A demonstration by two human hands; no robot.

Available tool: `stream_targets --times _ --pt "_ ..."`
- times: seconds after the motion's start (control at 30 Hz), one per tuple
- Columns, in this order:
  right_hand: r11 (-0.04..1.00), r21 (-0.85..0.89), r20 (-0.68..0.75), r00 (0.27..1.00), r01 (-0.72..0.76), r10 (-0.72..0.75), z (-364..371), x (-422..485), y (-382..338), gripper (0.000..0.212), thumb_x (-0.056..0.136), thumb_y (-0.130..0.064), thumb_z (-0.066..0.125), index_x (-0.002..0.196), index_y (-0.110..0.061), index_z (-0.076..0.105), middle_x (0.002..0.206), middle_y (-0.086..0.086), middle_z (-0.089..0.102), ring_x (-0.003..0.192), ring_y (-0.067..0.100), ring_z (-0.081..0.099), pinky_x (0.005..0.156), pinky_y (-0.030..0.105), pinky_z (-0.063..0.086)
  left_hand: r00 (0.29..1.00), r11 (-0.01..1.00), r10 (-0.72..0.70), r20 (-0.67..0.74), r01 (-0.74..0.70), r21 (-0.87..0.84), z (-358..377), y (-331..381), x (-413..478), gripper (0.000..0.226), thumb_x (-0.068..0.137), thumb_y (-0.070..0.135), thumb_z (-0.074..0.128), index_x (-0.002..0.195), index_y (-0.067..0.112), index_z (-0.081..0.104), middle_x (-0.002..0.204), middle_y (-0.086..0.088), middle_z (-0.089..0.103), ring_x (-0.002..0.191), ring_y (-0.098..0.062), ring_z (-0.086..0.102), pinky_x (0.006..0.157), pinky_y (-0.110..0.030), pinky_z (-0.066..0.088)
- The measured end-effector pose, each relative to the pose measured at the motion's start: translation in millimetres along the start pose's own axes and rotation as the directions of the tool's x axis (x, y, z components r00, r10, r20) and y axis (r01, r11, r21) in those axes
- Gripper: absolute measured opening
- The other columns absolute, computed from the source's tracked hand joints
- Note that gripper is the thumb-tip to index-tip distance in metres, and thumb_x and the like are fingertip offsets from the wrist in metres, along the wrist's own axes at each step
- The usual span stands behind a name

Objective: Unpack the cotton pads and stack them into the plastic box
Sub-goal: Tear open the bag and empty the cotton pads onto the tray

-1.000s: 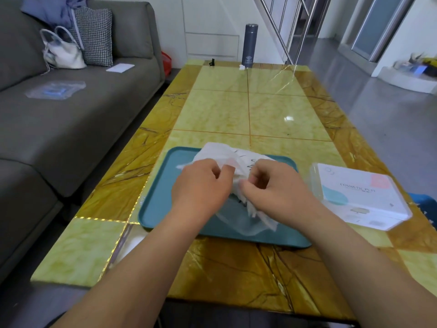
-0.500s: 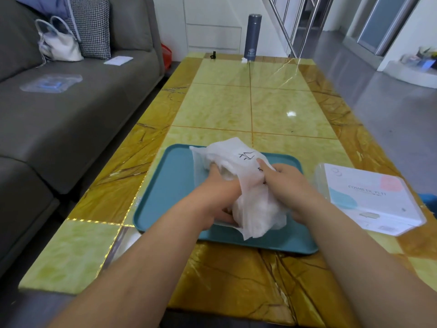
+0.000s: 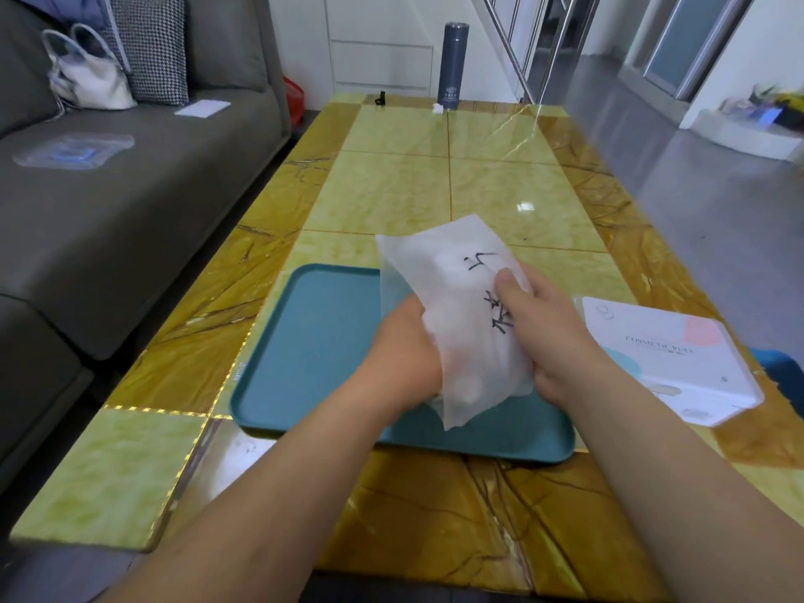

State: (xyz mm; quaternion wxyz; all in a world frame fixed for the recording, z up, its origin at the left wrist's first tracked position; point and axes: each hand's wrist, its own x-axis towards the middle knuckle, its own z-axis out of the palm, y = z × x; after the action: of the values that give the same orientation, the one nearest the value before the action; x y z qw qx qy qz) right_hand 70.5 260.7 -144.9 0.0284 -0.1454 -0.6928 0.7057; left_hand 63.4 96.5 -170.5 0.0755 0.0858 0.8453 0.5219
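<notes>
Now cotton-pad bag (image 3: 457, 306) between left hand (image 3: 402, 359) and right hand (image 3: 552, 337).

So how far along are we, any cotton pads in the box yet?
Early. Done: nothing visible; no loose pads lie on the teal tray. In hand: the left hand and right hand both grip the white handwritten bag over the tray; whether it is open I cannot tell. Left: pull the pads out, open the Cosmetic Puff box, whose lid looks shut, and stack them inside.
</notes>
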Motion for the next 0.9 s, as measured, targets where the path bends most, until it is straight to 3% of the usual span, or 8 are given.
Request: stream_targets --times 0.17,0.3,0.4,0.5,0.6,0.7,0.83,0.9 --pt "0.99 0.138 -0.078 0.995 -0.043 0.054 -13.2 0.6 -3.1 0.025 0.109 -0.034 0.047 0.12 -0.031 0.07 0.109 -0.005 0.08 0.1 0.018 0.077 0.082 0.04 0.063 0.988 0.887 0.036 -0.148 0.037 0.46 -42.3 3.5 -8.0 0.012 0.079 0.021 0.064 0.088 0.028 0.065 0.084 0.008 0.064 0.081 -0.021 0.063 0.06 -0.029 0.047" --pt "0.993 0.106 -0.062 0.996 -0.054 0.061 -9.4 -4.1 -0.9 0.029 0.11 -0.034 0.044 0.119 -0.026 0.07 0.108 -0.003 0.08 0.099 0.017 0.077 0.079 0.035 0.061 0.982 0.8 -0.186 -0.031 0.17 0.575 -57.2 -4.9 -14.8 0.072 0.083 0.059 0.068 0.148 0.037 0.045 0.152 0.004 0.043 0.141 -0.026 0.042 0.11 -0.05 0.044" --pt "0.995 0.087 -0.034 0.998 -0.042 0.045 -1.9 -9.3 -0.6 0.028 0.111 -0.03 0.044 0.115 -0.026 0.071 0.105 -0.004 0.08 0.097 0.015 0.077 0.076 0.032 0.061 0.996 0.754 -0.036 -0.077 0.077 0.652 -53.9 3.5 -19.1 0.078 0.085 0.061 0.066 0.154 0.038 0.037 0.166 0.005 0.028 0.154 -0.022 0.022 0.122 -0.051 0.027" --pt "0.996 0.078 0.004 0.999 -0.033 0.032 5.1 -13.7 0.1 0.028 0.111 -0.028 0.042 0.114 -0.027 0.071 0.109 -0.002 0.08 0.102 0.018 0.076 0.09 0.042 0.06 0.997 0.971 0.068 -0.041 -0.057 0.231 -42.2 19.1 -22.6 0.064 0.08 0.046 0.078 0.137 0.051 0.05 0.136 0.021 0.052 0.127 -0.009 0.053 0.098 -0.033 0.046" --pt "0.995 0.094 0.059 0.998 -0.036 0.031 9.2 -20.5 -1.6 0.03 0.112 -0.03 0.04 0.121 -0.03 0.069 0.112 -0.002 0.079 0.105 0.019 0.076 0.094 0.043 0.059 1.0 0.99 0.022 0.003 -0.022 -0.142 -23.3 22.2 -12.5 0.085 0.065 0.045 0.091 0.132 0.061 0.041 0.133 0.017 0.059 0.117 -0.008 0.064 0.095 -0.041 0.058" --pt "0.998 0.056 0.088 0.996 -0.014 0.009 8.2 -21.8 0.5 0.031 0.112 -0.033 0.04 0.122 -0.035 0.069 0.114 -0.005 0.079 0.108 0.018 0.075 0.099 0.044 0.057 1.0 0.972 -0.02 0.013 0.022 -0.235 -9.8 22.8 0.2 0.107 0.064 0.042 0.094 0.146 0.059 0.027 0.141 0.012 0.055 0.121 -0.007 0.064 0.098 -0.04 0.058" --pt "0.997 0.082 0.091 0.996 -0.004 -0.003 5.3 -22.8 0.2 0.031 0.112 -0.034 0.039 0.122 -0.038 0.068 0.117 -0.008 0.077 0.113 0.014 0.072 0.106 0.043 0.053 1.0 0.928 -0.01 0.01 0.013 -0.372 6.5 25.3 4.9 0.074 0.08 0.025 0.087 0.137 0.042 0.043 0.117 0.019 0.067 0.095 0.009 0.068 0.075 -0.011 0.056" --pt "0.997 0.081 0.128 0.992 -0.011 0.001 6.0 -24.3 0.4 0.031 0.112 -0.036 0.038 0.123 -0.04 0.067 0.12 -0.011 0.076 0.117 0.011 0.07 0.109 0.04 0.051 0.995 0.913 -0.094 -0.035 0.072 -0.401 8.7 29.5 7.5 0.051 0.082 0.038 0.079 0.124 0.038 0.05 0.108 0.017 0.068 0.092 -0.001 0.068 0.076 -0.018 0.055"
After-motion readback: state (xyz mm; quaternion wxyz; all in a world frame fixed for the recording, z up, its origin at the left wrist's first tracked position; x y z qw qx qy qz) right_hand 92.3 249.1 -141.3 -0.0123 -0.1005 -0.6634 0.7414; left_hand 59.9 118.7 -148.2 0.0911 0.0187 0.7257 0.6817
